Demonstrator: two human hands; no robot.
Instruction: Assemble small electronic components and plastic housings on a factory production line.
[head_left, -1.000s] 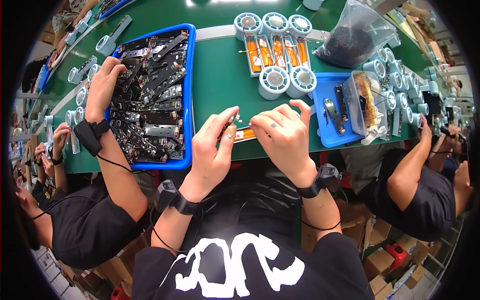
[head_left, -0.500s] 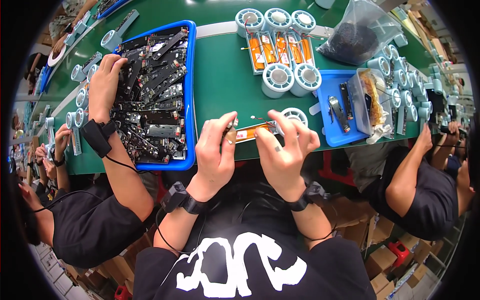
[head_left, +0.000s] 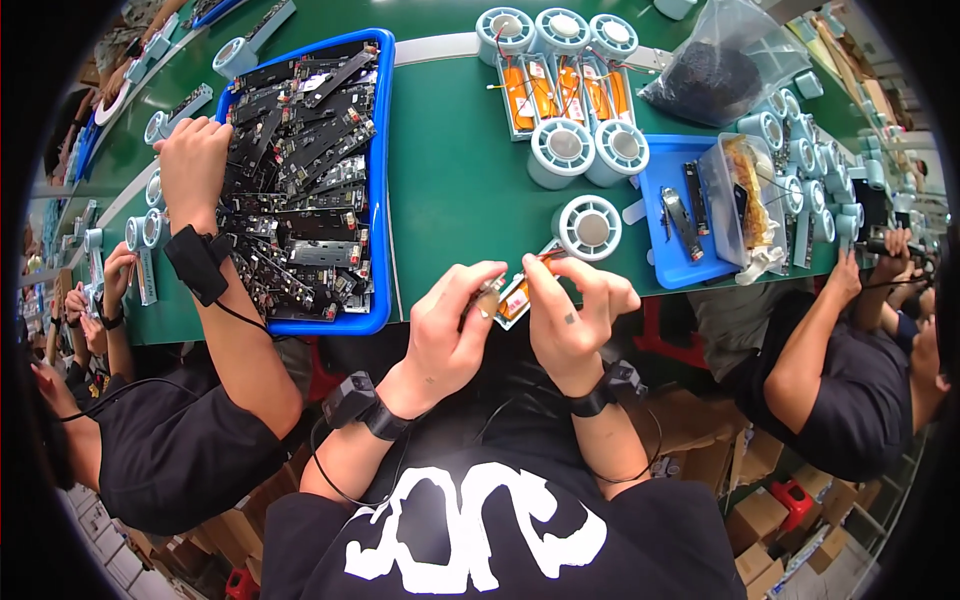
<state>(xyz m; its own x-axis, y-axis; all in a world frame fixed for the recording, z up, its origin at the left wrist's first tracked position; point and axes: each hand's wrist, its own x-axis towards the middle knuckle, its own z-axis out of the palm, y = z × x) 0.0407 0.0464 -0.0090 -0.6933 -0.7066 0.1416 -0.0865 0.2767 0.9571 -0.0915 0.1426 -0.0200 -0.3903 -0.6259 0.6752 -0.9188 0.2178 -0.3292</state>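
My left hand [head_left: 448, 325] is closed, its thumb and fingers pinching a circuit board [head_left: 487, 298], of which only a dark, silvery end shows. Close beside it my right hand [head_left: 572, 325] is closed too, thumb and index finger pressed together; what lies between the tips is too small to make out. Beneath both hands, at the table's near edge, sits the open handle of a light-blue fan-shaped housing with an orange battery [head_left: 514, 302] inside. Its round head [head_left: 590, 228] points away from me, and my right fingers partly cover the handle.
At left stands a blue bin [head_left: 380, 200] heaped with black circuit boards; a co-worker's hand [head_left: 195, 165] is at its left edge. Several more housings [head_left: 561, 150] stand ahead. To the right are a blue tray [head_left: 665, 265], a clear box [head_left: 720, 190] and a plastic bag [head_left: 715, 75].
Both my hands have drawn together, the left moving right and nearer me. The housing has swung, its handle now pointing toward me. The co-worker's hand has shifted left to the bin's edge.
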